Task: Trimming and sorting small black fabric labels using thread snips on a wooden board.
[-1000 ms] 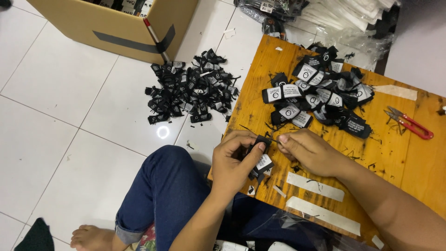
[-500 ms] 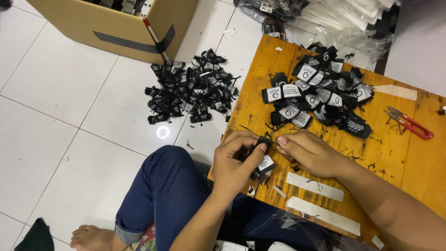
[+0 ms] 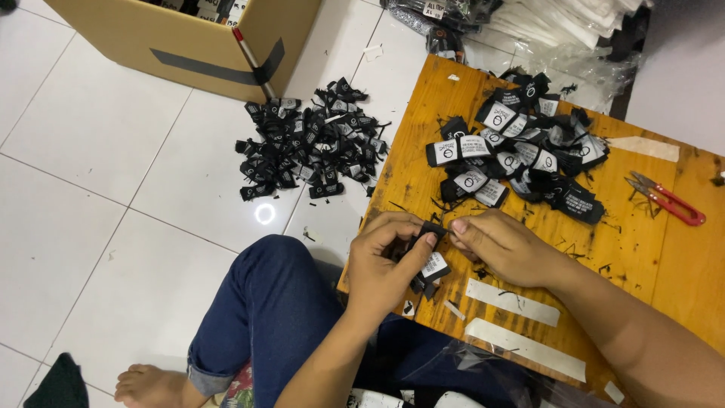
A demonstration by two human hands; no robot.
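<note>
Both hands, left hand [image 3: 385,261] and right hand [image 3: 502,249], pinch 1 black label [image 3: 432,249] over the table [image 3: 642,249]; loose grip could drop it.

Home workshop: tiled floor [image 3: 98,189], label heaps [image 3: 310,143], low wooden table [image 3: 649,257].

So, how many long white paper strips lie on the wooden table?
3: one long white paper strip beside the right hand, one at the orange wooden table's near edge, one above the red snips. The black label pile may hide more.
</note>
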